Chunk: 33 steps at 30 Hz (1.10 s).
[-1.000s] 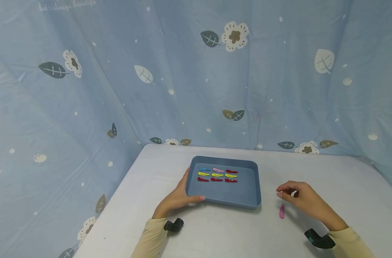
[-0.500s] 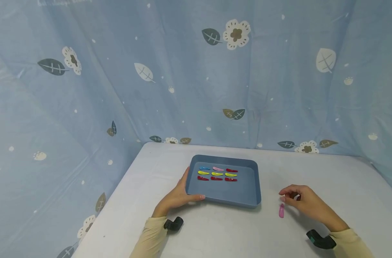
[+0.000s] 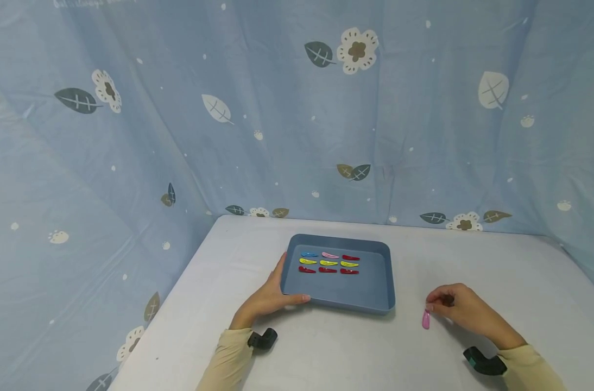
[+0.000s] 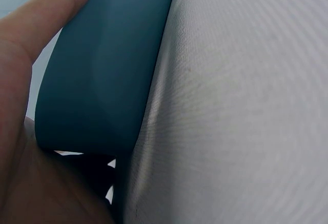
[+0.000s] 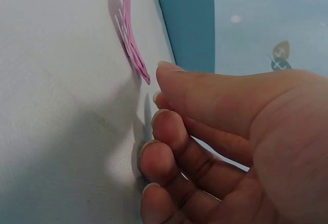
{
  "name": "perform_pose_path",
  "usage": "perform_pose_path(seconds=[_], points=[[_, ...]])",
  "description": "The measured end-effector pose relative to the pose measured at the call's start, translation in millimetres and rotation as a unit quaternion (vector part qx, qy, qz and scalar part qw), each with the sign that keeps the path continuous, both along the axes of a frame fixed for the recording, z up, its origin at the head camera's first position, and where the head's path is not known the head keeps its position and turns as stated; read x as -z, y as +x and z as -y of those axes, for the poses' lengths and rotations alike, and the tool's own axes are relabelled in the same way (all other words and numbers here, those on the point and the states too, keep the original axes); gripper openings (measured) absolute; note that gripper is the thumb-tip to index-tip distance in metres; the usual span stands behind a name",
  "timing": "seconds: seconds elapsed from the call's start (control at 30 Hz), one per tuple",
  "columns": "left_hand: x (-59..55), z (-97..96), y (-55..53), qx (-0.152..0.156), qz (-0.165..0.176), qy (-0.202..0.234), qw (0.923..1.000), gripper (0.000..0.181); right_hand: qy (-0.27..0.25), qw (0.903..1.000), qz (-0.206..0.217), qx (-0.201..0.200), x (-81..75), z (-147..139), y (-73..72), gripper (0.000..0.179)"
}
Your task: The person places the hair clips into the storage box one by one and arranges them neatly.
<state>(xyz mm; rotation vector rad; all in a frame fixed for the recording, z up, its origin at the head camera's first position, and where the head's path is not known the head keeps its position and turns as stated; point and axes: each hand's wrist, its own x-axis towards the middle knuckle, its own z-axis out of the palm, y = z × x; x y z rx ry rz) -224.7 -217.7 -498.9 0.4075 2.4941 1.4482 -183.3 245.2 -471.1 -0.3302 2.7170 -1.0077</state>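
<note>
A blue-grey tray (image 3: 346, 301) lies on the white table, bearing hair clips in rows: a blue clip (image 3: 309, 254), a pink clip (image 3: 330, 255), several yellow clips (image 3: 328, 263) and several red clips (image 3: 328, 270). My left hand (image 3: 267, 298) grips the tray's near left corner, thumb along the front wall (image 4: 102, 65) and fingers at the left side. Right of the tray, a single pink hair clip (image 3: 426, 320) is on the table. Just above its far end hovers my right hand (image 3: 460, 308), fingers loosely bent; in the right wrist view the thumb tip (image 5: 166, 70) is close to the clip (image 5: 130, 42), apart from it.
A blue patterned curtain (image 3: 277, 108) hangs behind the table and along its left side. Each wrist carries a black camera, one on the left wrist (image 3: 263, 339) and one on the right wrist (image 3: 485, 362). The white tabletop (image 3: 355, 353) extends around the tray.
My right hand has come down and slightly right, its fingertips now at the far end of the loose pink clip. The left hand and tray stay put.
</note>
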Motion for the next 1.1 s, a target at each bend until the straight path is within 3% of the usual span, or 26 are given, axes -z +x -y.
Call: perform_pose_path(seconds=[0.77, 1.1], points=[[1.6, 0.3, -0.8, 0.004, -0.002, 0.007, 1.0, 0.133, -0.005, 0.9999, 0.01, 0.006, 6.1, 4.1, 0.9, 0.012], [1.4, 0.0, -0.6, 0.001, 0.004, 0.003, 1.0, 0.134, -0.014, 0.9996, 0.0, -0.025, 3.9, 3.9, 2.9, 0.01]])
